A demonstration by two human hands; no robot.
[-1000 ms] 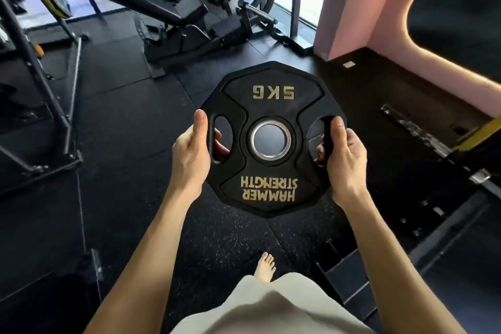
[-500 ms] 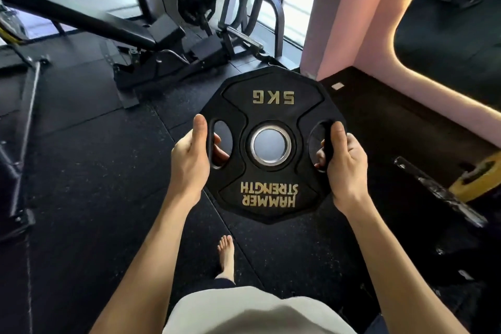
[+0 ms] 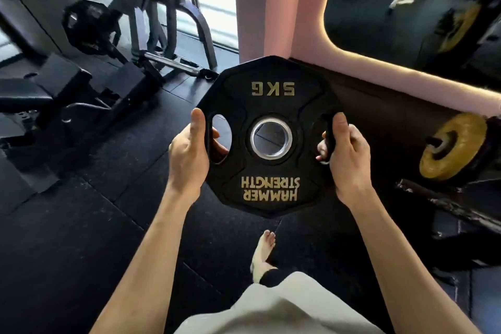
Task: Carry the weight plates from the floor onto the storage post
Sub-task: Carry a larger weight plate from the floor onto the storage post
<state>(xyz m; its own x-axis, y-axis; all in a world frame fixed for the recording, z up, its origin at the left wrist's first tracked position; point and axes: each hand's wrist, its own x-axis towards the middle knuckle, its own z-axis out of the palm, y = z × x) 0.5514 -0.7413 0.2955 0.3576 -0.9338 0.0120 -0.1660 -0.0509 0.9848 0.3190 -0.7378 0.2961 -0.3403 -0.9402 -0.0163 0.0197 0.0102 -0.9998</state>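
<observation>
A black 5 kg weight plate (image 3: 271, 95) with gold lettering and a steel-ringed centre hole hangs in front of me at waist height, its face turned up toward me. My left hand (image 3: 188, 154) grips its left handle slot, fingers through the opening. My right hand (image 3: 348, 160) grips the right slot the same way. At the right, a yellow plate (image 3: 458, 141) sits on a dark horizontal post of a rack, about a hand's width beyond my right hand.
A black bench machine (image 3: 67, 97) stands at the left with a black plate (image 3: 89, 27) mounted behind it. A pink pillar (image 3: 265, 8) and a mirror (image 3: 393, 3) close off the far side. A metal rack bar (image 3: 447, 206) runs low at the right. My bare foot (image 3: 264, 252) is on the rubber floor.
The view has swung right: the bench machine slid to the left and the yellow plate on its post came closer at the right. Both hands hold the plate as before.
</observation>
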